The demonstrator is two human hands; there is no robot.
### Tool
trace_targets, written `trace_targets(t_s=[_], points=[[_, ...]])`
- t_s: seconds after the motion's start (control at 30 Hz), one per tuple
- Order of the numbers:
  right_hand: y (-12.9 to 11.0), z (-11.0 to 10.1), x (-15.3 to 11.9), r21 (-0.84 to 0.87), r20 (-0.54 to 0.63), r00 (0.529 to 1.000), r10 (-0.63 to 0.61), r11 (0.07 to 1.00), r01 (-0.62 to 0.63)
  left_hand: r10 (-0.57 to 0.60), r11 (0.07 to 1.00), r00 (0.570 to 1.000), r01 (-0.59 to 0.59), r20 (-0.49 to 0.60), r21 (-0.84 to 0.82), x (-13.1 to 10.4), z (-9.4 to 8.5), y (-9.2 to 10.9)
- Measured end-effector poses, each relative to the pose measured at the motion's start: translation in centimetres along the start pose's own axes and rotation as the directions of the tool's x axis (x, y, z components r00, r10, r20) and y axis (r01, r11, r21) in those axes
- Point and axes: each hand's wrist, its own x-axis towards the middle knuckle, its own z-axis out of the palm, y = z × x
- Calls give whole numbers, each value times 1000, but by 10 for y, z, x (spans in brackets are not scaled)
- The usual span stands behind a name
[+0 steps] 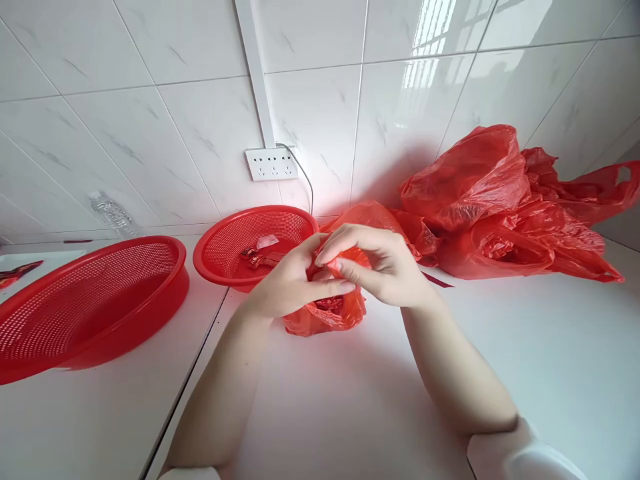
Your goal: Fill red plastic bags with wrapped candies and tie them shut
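Note:
A small red plastic bag (325, 323) stands on the white table in front of me, with shiny red items showing in its mouth. Both hands are at its top edge. My left hand (287, 280) has its fingers closed on the left side of the bag's opening, the thumb lying across the front. From the right, my right hand (383, 267) pinches a bit of the bag's rim between thumb and fingers. Just behind my left hand is a round red basket (225, 237) holding a few red-wrapped pieces and a pale pink packet (267, 241).
A larger red basket (173, 293) stands at the left, with a clear plastic bottle (114, 212) behind it. Several full red plastic bags (470, 180) are heaped by the wall at right. A socket strip (271, 164) with a cable is on the tiled wall. A seam (185, 380) crosses the table.

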Motion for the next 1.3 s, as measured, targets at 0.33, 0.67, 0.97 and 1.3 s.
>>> trace_targets(t_s=[0.33, 0.67, 0.97, 1.3], points=[[15, -10, -2, -76, 44, 982, 184, 981, -180, -152, 977, 988, 147, -16, -153, 2, -2, -8], [5, -17, -5, -230, -63, 980, 187, 953, -197, -194, 971, 956, 156, -219, -180, 1, -22, -7], [9, -9, -6, -205, 283, 926, 249, 959, -195, -221, 963, 941, 169, -255, -212, 2, -27, -9], [38, 2, -3, 176, 40, 929, 367, 913, -368, 396, 791, 913, -286, -96, 540, -8, -13, -4]])
